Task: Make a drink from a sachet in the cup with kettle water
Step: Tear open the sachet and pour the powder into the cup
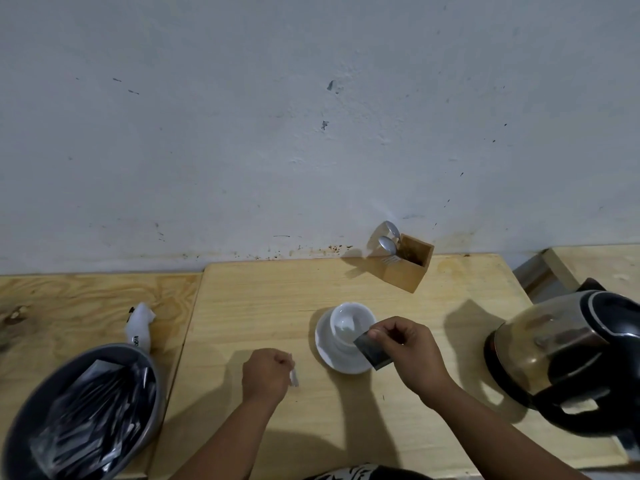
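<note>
A white cup [348, 323] stands on a white saucer [323, 344] in the middle of the wooden table [277, 299]. My right hand [408, 351] holds a dark sachet [372, 349] at the cup's right rim, tilted toward the cup. Left of the saucer, my left hand [266, 372] is closed on a small white torn strip [294, 375] just above the table. A steel and black kettle [568, 358] stands at the right.
A grey bowl [152, 403] full of dark sachets sits at the front left, with a crumpled white wrapper [138, 327] behind it. A wooden holder [408, 265] with spoons stands by the wall. A gap separates this table from the left one.
</note>
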